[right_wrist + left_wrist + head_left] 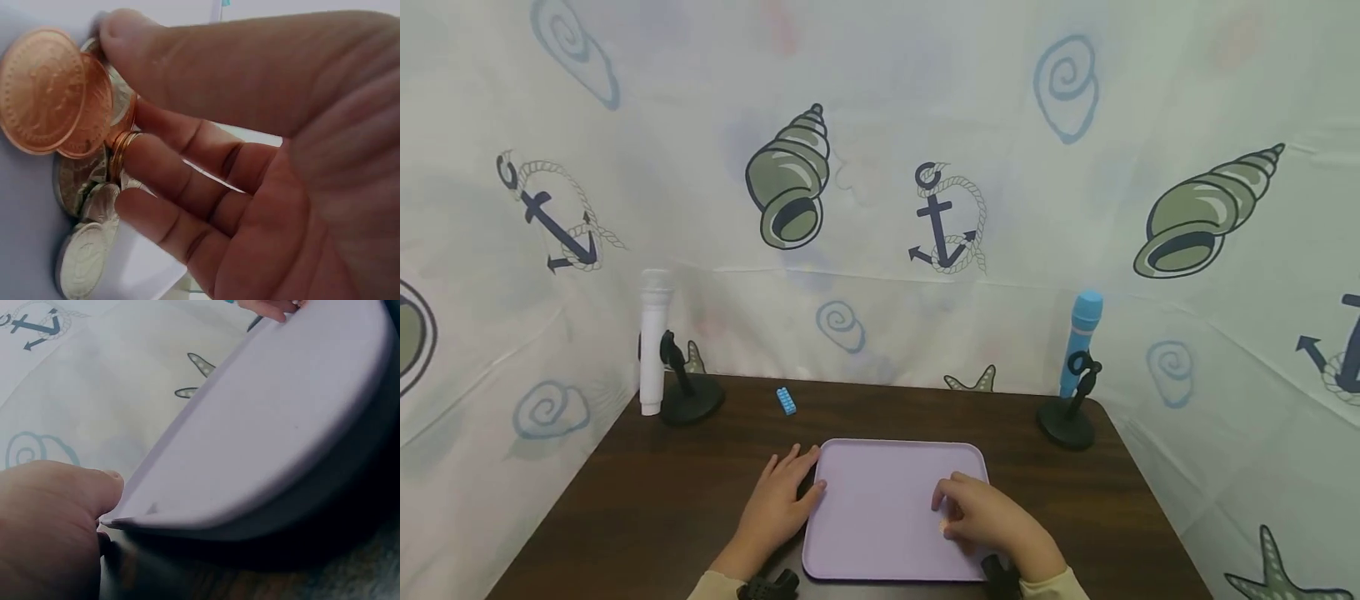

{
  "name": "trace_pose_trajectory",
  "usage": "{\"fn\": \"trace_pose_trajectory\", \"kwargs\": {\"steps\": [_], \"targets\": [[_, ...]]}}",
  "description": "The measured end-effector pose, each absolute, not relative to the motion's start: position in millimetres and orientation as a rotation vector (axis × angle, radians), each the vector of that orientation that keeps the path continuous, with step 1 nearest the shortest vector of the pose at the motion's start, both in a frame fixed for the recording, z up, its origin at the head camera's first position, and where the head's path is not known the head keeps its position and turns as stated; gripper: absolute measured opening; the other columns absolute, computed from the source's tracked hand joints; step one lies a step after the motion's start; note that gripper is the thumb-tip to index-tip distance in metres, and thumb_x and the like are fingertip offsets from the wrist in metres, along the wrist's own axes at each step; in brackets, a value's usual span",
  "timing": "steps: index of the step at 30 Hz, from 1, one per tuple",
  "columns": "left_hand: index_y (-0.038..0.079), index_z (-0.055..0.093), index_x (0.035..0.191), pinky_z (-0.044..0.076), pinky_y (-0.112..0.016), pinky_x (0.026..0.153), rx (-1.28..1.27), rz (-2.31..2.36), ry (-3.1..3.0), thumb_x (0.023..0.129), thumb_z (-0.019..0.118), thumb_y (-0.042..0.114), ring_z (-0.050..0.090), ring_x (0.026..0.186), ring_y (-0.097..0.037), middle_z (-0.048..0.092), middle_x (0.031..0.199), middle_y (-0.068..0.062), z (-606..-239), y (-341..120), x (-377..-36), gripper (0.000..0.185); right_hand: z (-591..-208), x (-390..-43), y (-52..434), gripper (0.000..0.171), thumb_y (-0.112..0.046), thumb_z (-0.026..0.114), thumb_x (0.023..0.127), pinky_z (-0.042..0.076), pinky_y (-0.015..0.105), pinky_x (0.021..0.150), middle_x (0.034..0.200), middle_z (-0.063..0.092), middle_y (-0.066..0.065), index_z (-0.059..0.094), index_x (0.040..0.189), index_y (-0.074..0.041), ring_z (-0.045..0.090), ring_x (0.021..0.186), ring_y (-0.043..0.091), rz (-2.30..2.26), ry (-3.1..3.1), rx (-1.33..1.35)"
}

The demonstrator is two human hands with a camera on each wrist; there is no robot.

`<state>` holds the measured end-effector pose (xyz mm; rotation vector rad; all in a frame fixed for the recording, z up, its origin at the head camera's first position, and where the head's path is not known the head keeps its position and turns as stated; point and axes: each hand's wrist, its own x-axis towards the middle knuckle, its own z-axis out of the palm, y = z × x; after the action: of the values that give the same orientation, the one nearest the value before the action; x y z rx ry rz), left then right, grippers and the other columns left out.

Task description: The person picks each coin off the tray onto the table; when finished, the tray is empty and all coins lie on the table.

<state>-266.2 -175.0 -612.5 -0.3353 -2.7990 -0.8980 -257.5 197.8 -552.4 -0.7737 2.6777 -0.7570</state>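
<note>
One lilac tray [887, 500] is seen on the table [625, 500]. Behind the tray, one blue brick [786, 401], two black stands [688, 400], one white tube [653, 342] and one blue tube [1081, 342] are counted. Two hands are counted at the tray. Several coins [69, 156] are bunched; an exact count cannot be given.

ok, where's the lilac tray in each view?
Head: lilac tray lies bottom centre on the brown table, between both hands.
Left wrist: its rim and surface fill the upper right, edge touching the left hand.
Right wrist: pale surface at the left edge, under the coins.
Shared landmark: the printed curtain.
</note>
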Motion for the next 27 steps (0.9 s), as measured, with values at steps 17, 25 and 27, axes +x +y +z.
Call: {"fn": "trace_pose_trajectory", "kwargs": {"steps": [17,25,27], "targets": [[0.016,0.064,0.154,0.022,-0.066,0.132,-0.253,-0.896,-2.762,0.105,0.072,0.040,0.048,0.158,-0.036,0.065,0.157,-0.005,-619.8,-172.9,-275.8,0.055,-545.0,-256.4,201.1,0.027,0.007,0.082,0.087,0.057,0.023,0.078,0.098,0.064,-0.002,0.075,0.104,-0.013,0.064,0.086,0.006,-0.844,2.610,-0.806],[0.017,0.065,0.152,0.023,-0.066,0.131,-0.247,-0.918,-2.753,0.105,0.072,0.040,0.049,0.157,-0.036,0.066,0.156,-0.005,-618.1,-173.1,-273.7,0.054,-549.0,-255.9,202.9,0.024,0.007,0.079,0.090,0.054,0.020,0.068,0.092,0.061,-0.004,0.076,0.097,-0.016,0.056,0.075,-0.001,-0.849,2.613,-0.815],[0.017,0.065,0.152,0.023,-0.067,0.131,-0.250,-0.919,-2.747,0.104,0.072,0.040,0.050,0.156,-0.037,0.066,0.156,-0.006,-617.1,-173.0,-272.9,0.054,-549.7,-256.3,202.9,0.020,0.002,0.080,0.092,0.052,0.021,0.067,0.090,0.060,-0.006,0.075,0.095,-0.017,0.054,0.073,-0.002,-0.843,2.632,-0.823]]}}
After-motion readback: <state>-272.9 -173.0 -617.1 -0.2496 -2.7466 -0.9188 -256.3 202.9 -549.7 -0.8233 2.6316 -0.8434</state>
